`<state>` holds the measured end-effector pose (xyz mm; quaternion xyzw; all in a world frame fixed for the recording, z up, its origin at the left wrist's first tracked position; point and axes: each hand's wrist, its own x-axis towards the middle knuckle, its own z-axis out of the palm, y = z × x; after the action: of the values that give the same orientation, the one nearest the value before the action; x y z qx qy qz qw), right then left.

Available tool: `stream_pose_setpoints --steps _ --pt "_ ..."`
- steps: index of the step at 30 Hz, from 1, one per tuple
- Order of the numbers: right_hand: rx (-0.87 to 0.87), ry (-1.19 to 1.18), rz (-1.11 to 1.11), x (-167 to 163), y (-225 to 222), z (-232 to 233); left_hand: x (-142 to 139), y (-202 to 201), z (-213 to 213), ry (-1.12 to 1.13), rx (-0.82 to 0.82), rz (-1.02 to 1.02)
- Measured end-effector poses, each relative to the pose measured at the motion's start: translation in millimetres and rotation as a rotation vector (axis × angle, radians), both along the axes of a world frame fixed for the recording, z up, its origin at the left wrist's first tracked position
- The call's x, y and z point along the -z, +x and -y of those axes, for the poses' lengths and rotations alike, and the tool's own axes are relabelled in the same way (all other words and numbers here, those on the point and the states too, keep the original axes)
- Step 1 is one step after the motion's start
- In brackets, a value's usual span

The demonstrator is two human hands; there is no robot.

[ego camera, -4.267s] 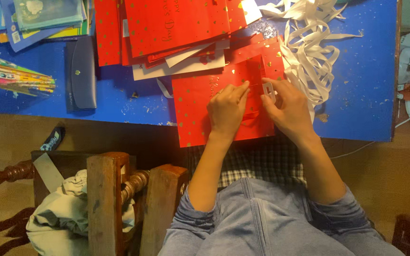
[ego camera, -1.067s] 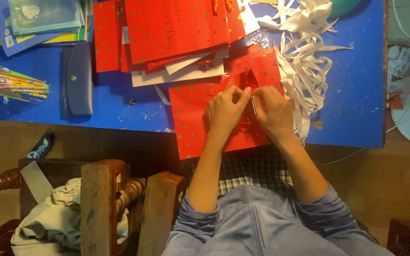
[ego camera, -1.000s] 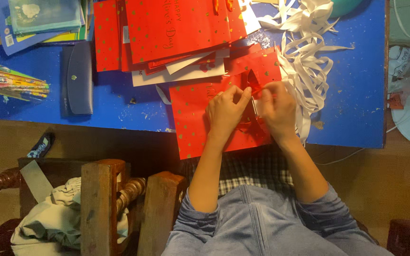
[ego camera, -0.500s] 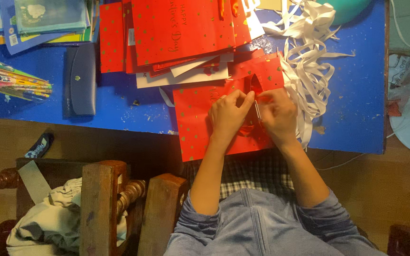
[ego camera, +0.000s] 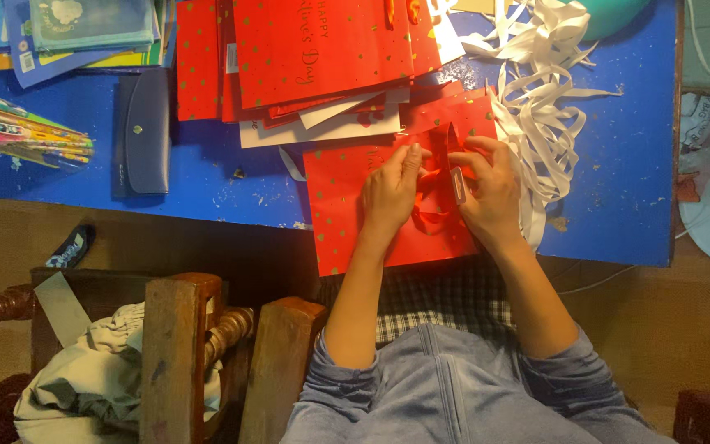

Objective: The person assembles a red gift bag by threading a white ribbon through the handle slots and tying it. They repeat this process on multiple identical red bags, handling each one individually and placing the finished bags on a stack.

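At the bench's (ego camera: 618,189) near edge, left hand (ego camera: 389,191) and right hand (ego camera: 491,193) pinch a red ribbon (ego camera: 433,215) between them; it trails toward the person over the red paper bag (ego camera: 338,205).

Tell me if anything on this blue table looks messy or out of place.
A tangle of loose white ribbon strips sprawls beside the right hand, and the red gold-dotted paper bag under both hands overhangs the blue table's near edge.
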<state>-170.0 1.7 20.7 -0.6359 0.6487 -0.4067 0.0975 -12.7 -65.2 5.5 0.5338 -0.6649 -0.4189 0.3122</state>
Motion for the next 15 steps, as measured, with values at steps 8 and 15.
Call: stream_pose_setpoints --steps 8,15 --pt "0.039 -0.014 0.127 10 -6 2 -1 2 -2 0.156 -0.001 -0.106" --pt "-0.080 -0.057 0.239 4 -6 2 8 7 -3 0.339 0.164 -0.611"
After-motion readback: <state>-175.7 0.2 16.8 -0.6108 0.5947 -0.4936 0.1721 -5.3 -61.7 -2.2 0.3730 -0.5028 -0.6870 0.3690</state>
